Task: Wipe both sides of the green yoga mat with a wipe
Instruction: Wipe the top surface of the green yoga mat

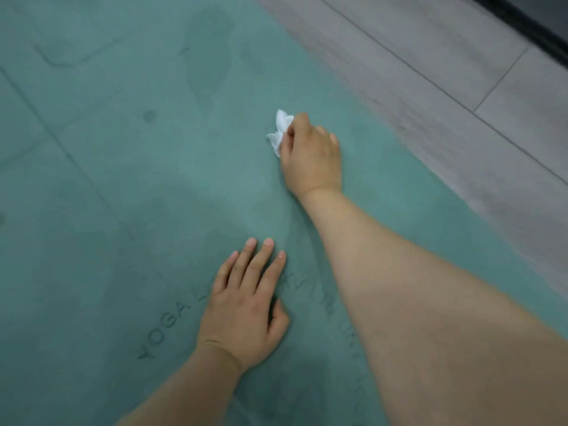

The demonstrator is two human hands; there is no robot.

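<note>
The green yoga mat (pixel 129 186) lies flat and fills most of the view, its printed side up with lines and the word YOGA showing. Darker damp patches mark the mat towards the top. My right hand (pixel 310 155) reaches forward and grips a crumpled white wipe (pixel 281 132), pressing it onto the mat near the mat's right edge. My left hand (pixel 246 305) rests flat on the mat close to me, fingers straight, covering part of the lettering.
Grey wood-look floor (pixel 461 96) runs along the mat's right edge. A dark strip (pixel 528 23) crosses the top right corner.
</note>
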